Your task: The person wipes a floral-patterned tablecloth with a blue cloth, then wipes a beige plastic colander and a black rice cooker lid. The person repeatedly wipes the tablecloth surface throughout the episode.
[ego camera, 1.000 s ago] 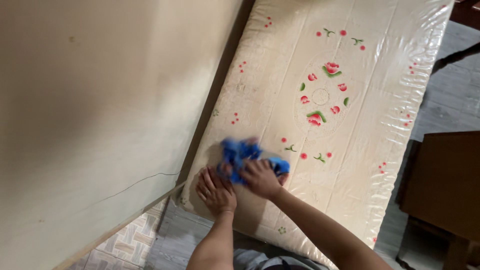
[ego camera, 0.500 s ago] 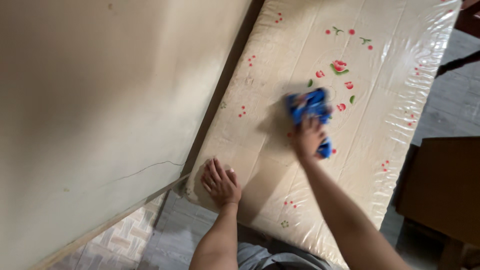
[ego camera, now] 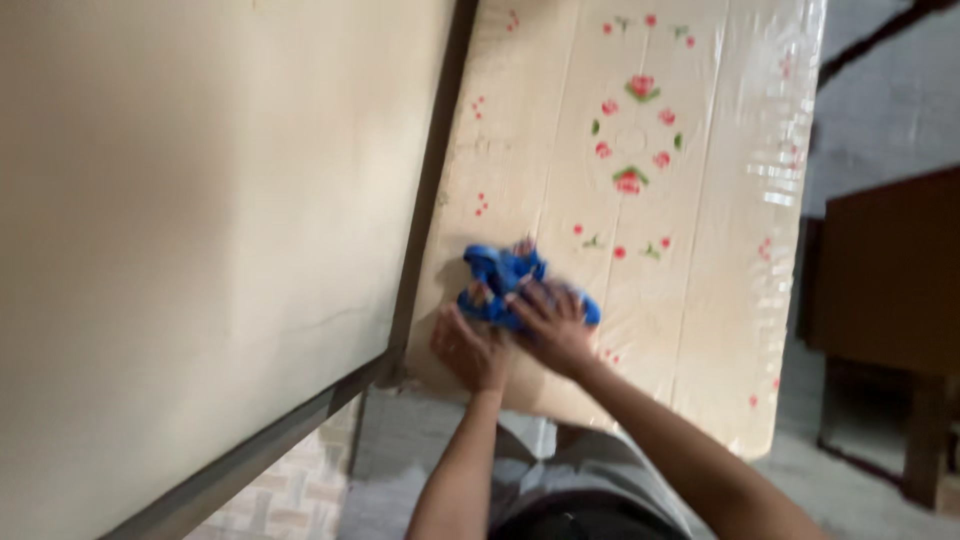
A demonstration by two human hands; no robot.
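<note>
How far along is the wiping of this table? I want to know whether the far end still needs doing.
Nothing shows as finished: the plastic-covered floral tablecloth looks alike all over. In hand: the right hand presses the crumpled blue cloth on the near corner by the wall, and the left hand lies flat beside it. The far end cannot be judged wiped or unwiped from this blurred view.

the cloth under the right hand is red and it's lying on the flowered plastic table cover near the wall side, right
Not quite: the cloth is blue, not red. The head view shows it bunched under the right hand, lying on the flowered plastic table cover near the wall side, with the left hand flat on the cover just beside it.
</note>
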